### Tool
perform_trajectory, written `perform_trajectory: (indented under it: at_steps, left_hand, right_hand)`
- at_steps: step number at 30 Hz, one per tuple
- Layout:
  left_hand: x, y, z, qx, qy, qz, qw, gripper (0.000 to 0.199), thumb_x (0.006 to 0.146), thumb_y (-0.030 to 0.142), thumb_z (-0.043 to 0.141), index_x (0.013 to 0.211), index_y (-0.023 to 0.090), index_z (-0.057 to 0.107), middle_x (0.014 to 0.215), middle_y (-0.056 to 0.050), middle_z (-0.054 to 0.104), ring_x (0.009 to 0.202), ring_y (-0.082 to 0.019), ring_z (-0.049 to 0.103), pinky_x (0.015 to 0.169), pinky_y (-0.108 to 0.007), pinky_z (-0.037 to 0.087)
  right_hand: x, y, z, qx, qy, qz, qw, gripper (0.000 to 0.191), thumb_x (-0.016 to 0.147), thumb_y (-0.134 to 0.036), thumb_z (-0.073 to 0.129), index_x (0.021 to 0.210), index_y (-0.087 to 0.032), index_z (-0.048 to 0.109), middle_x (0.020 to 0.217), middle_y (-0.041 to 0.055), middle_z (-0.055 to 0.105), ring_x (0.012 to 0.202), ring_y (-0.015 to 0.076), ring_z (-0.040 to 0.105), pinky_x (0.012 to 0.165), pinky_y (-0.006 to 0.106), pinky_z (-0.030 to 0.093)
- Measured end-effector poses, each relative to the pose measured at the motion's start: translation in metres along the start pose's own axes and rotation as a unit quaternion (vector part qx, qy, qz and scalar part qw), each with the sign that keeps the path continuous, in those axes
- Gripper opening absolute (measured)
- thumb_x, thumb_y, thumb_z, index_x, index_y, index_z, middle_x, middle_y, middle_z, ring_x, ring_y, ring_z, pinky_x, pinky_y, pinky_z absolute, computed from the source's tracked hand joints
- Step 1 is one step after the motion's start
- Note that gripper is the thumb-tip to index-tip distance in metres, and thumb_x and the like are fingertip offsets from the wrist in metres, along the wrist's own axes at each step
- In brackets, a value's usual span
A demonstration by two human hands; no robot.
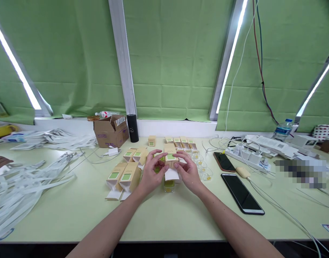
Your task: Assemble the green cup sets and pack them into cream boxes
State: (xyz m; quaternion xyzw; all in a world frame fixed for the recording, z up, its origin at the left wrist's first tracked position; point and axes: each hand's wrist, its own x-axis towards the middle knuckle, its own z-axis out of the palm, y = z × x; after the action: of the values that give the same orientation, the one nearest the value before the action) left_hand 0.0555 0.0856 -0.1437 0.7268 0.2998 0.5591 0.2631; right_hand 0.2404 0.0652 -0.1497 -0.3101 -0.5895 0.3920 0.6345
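Note:
Both my hands grip a small tan paper box (170, 160) with a green label, at the middle of the table. Its white end flap hangs open toward me. My left hand (153, 171) pinches the box's left side, fingers curled. On the other side, my right hand (190, 172) holds it between thumb and fingers. Just below the box sits a clear little container (169, 186) with yellow-green contents. More green content shows behind my left fingers, partly hidden. Several like boxes (130, 176) lie left of my left hand, the nearer ones with flaps open. Clear plastic pieces (204, 168) lie beyond my right hand.
Further boxes (184, 143) line the back, near a black cylinder (132, 128) and an open cardboard carton (110, 132). White straps (24, 193) cover the left. Two phones (242, 193), a power strip (247, 157) and cables lie right. A water bottle (282, 129) stands behind.

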Motion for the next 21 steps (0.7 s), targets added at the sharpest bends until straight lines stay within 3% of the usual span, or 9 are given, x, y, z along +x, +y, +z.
perform_trajectory:
  at_steps: [6, 13, 16, 21]
  left_hand:
    - [-0.0009, -0.0006, -0.0014, 0.014, -0.009, -0.006, 1.000, 0.040, 0.095, 0.035, 0.069, 0.133, 0.027, 0.066, 0.142, -0.011, 0.044, 0.080, -0.013, 0.061, 0.081, -0.037, 0.061]
    - [-0.0033, 0.0022, -0.0082, 0.004, -0.089, 0.023, 0.996, 0.061, 0.097, 0.027, 0.054, 0.157, 0.036, 0.047, 0.155, -0.010, 0.034, 0.094, -0.018, 0.059, 0.090, -0.040, 0.055]
    - [-0.0035, 0.0028, -0.0087, 0.020, -0.114, 0.019, 0.993, 0.072, 0.094, 0.029, 0.061, 0.161, 0.039, 0.037, 0.160, -0.010, 0.029, 0.105, -0.022, 0.057, 0.093, -0.041, 0.052]
    - [-0.0026, 0.0018, -0.0068, 0.021, -0.119, 0.005, 0.993, 0.088, 0.089, 0.047, 0.076, 0.164, 0.040, 0.031, 0.160, -0.010, 0.027, 0.114, -0.026, 0.053, 0.102, -0.045, 0.050]
  right_hand:
    - [0.0019, 0.0005, -0.0001, -0.005, 0.000, 0.010, 1.000, 0.034, 0.090, -0.045, 0.076, 0.119, -0.030, 0.073, 0.143, 0.0087, 0.048, 0.088, 0.0163, 0.069, 0.070, 0.030, 0.060]
    - [0.0044, 0.0010, -0.0041, -0.014, 0.012, 0.004, 1.000, 0.036, 0.090, -0.048, 0.076, 0.121, -0.030, 0.073, 0.141, 0.0085, 0.051, 0.090, 0.0176, 0.069, 0.067, 0.029, 0.060]
    - [0.0054, 0.0025, -0.0050, -0.014, 0.016, -0.002, 1.000, 0.035, 0.090, -0.048, 0.076, 0.121, -0.032, 0.074, 0.141, 0.0084, 0.050, 0.095, 0.0187, 0.069, 0.069, 0.029, 0.061]
    - [0.0059, 0.0042, -0.0050, -0.013, 0.015, -0.004, 1.000, 0.036, 0.089, -0.049, 0.077, 0.121, -0.033, 0.075, 0.142, 0.0081, 0.048, 0.099, 0.0194, 0.069, 0.077, 0.033, 0.063]
